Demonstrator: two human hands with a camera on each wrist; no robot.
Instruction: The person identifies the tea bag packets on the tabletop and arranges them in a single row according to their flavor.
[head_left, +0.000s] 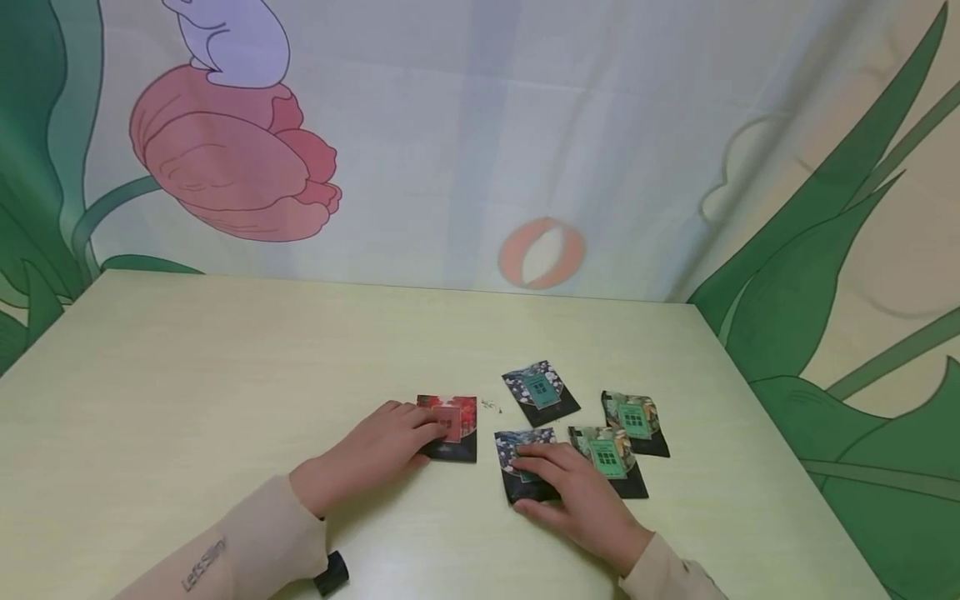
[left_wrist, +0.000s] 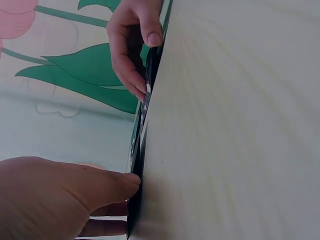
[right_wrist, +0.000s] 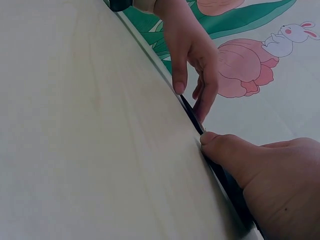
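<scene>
beyond both hands hangs a printed backdrop (head_left: 420,167), and under them spreads a pale tabletop (head_left: 225,358). two beige sleeves come in from the near side, the left sleeve (head_left: 247,542) lettered, the right sleeve (head_left: 667,571) showing less.

two hands lie low, palms down, the forearms angling inward. the left hand (head_left: 378,450) has relaxed fingers laid across the red packet (head_left: 459,425), its thumb at the packet's near edge. the right hand (head_left: 577,500) rests its loosely spread fingers on the near blue packet (head_left: 525,437), thumb set apart along the near edge. neither packet looks lifted off the table.

there are five packets: one red, two blue floral, two green. the red one is under the left fingertips, one blue under the right. the other blue packet (head_left: 542,393) lies tilted, just past the right fingertips. the near green packet (head_left: 609,462) is just beside the right hand's knuckles; the far green packet (head_left: 636,421) lies beyond it, touching or overlapping, i can't tell which.

one black object (head_left: 332,575) shows by the left cuff. small dark marks (head_left: 491,406) sit between the hands, beyond the fingertips.
</scene>
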